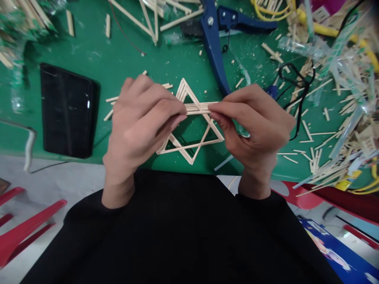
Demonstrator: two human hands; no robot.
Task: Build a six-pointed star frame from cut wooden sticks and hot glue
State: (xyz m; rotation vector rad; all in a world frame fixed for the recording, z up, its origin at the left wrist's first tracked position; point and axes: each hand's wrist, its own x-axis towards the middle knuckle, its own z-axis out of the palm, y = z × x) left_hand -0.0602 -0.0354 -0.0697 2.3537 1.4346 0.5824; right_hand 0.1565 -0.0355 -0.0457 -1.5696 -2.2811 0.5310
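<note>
A star-shaped frame of thin wooden sticks [192,146] is between my hands, over the green table near its front edge. My left hand [145,118] pinches the left part of the frame's upper horizontal sticks, its fingertips pressed together. At the right part of those same sticks, my right hand [251,122] closes thumb and forefinger on them. Several parallel sticks show between the two pinches. One point of the star rises above them, another points down toward my body. Fingers hide the frame's upper left and upper right corners.
A black phone-like device [67,110] lies left on the green table [130,51]. Blue-handled cutters [214,51] lie beyond my right hand. Stick bundles [29,19] are at the back left. Loose sticks, offcuts, plastic wrapping and a black cord [299,81] cover the right side.
</note>
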